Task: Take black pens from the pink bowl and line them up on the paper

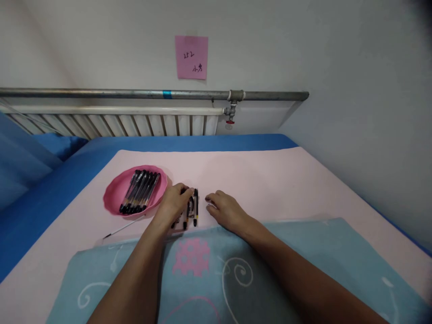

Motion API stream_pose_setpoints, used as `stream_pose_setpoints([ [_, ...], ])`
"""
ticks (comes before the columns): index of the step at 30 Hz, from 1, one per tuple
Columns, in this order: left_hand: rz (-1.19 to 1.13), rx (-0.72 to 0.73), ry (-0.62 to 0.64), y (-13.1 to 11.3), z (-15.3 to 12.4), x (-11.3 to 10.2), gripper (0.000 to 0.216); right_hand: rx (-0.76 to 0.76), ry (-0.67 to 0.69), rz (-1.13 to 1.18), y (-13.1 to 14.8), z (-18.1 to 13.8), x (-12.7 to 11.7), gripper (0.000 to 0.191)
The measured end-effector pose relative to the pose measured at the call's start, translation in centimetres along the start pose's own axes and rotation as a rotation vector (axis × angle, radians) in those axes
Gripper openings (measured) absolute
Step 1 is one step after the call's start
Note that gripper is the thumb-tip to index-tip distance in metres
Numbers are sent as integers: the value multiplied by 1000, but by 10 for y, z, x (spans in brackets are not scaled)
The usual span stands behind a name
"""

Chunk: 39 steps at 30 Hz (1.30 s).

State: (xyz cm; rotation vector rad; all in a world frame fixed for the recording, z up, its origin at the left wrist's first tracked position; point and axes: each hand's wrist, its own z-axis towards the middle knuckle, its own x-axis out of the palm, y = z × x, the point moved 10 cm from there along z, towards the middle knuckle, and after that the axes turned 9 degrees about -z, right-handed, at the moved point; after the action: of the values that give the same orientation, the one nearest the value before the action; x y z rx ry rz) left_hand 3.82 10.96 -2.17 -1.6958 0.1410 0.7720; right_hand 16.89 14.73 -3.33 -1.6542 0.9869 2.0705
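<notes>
My left hand (173, 202) rests on a small group of black pens (193, 208) lying on the pink sheet, its fingers curled over their upper ends. My right hand (225, 209) lies just right of those pens, fingers bent down with the tips on the sheet; nothing shows in it. A pink plate (113, 193) to the left holds several black pens (140, 191) laid side by side. A thin pen refill (123, 228) lies on the sheet below the plate.
A light blue towel (303, 252) with pink and white patterns covers the near side under my forearms. The pink sheet (270, 180) lies on a blue mattress (50, 189). Behind are a radiator (118, 124), a metal pipe (135, 93) and a pink note (191, 57) on the wall.
</notes>
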Motion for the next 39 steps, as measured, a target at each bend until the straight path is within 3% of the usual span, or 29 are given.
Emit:
stream_pose_setpoints([
  [7,-60,11,3,2,1,3,30,-120,117,44,26,-6,6,14],
  [10,-198,-78,41,10,0,9,30,-104,147,168,30,-9,7,13],
  [15,-617,-239,172,14,-7,32,17,48,26,365,12,-7,-7,14],
  [19,-983,-220,181,1,-9,45,16,209,57,687,5,-10,-2,10],
  [22,-1097,-161,133,-8,-11,51,22,278,78,881,10,-10,5,14],
  [26,-1136,-149,109,-14,-15,57,25,331,55,962,6,-7,12,18],
  [28,-1037,-147,81,-11,-14,51,31,348,91,925,0,-6,17,15],
  [32,-779,-55,-110,-3,-7,8,37,389,85,740,-17,-5,16,16],
  [39,-814,-23,-283,12,-1,-43,28,219,20,332,-7,1,12,9],
])
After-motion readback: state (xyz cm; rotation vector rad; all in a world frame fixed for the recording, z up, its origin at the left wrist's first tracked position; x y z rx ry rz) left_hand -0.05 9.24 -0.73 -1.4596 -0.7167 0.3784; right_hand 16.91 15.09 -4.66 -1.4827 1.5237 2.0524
